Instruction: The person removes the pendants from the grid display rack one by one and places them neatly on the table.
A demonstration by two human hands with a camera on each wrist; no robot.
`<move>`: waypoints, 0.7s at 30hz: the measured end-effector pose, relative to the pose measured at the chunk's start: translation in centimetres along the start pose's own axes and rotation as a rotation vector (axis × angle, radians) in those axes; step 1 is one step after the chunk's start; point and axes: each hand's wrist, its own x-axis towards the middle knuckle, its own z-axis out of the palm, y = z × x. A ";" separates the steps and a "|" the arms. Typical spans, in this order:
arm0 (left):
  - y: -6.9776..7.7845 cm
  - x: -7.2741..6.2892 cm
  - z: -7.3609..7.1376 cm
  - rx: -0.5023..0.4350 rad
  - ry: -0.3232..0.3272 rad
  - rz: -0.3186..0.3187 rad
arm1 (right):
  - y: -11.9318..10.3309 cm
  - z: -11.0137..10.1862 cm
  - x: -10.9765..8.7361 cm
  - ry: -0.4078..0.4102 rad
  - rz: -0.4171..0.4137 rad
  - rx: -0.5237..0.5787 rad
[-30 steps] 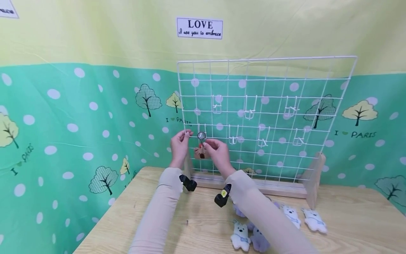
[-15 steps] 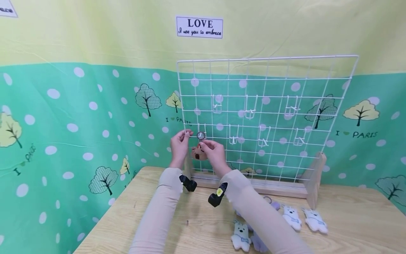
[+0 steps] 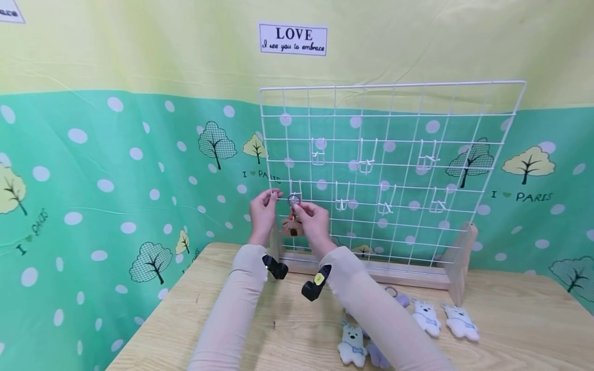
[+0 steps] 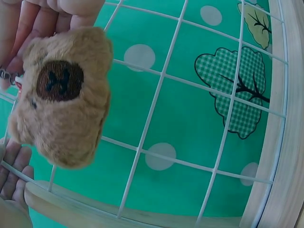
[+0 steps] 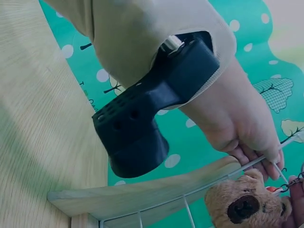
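Observation:
In the head view, my left hand (image 3: 263,214) grips the left edge of a white wire grid rack (image 3: 391,85). My right hand (image 3: 314,224) pinches a keychain by its metal ring, over the lower-left hook of the rack. Beneath the ring dangles a brown plush bear head (image 3: 292,228) with a red bit at its top. The left wrist view shows the plush bear head (image 4: 71,111) up close, its dark brown nose facing the camera. Right hand fingers are partly hidden behind it there. At the lower right of the right wrist view, the plush (image 5: 244,202) lies close to both hands.
Several white hooks (image 3: 318,154) hang in two rows on the grid. Wooden feet (image 3: 464,252) support the rack on the wooden table (image 3: 274,340). White bear plushes (image 3: 352,344) and purple plushes (image 3: 378,355) lie at the front right, partly under the right sleeve.
My right hand has moved slightly left with the keychain, and its fingers have shifted up to the ring. The plush has swung a little. The left hand has stayed put.

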 end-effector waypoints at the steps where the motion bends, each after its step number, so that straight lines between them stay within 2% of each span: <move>1: 0.0 0.0 0.0 0.001 0.002 0.002 | 0.0 0.0 0.0 0.006 -0.007 -0.007; 7: 0.1 0.0 0.0 0.001 0.006 0.004 | -0.5 -0.3 -0.2 0.017 -0.051 -0.036; 21: 0.1 -0.1 0.0 -0.012 0.005 0.001 | -2.4 -1.0 -1.6 -0.039 -0.034 -0.022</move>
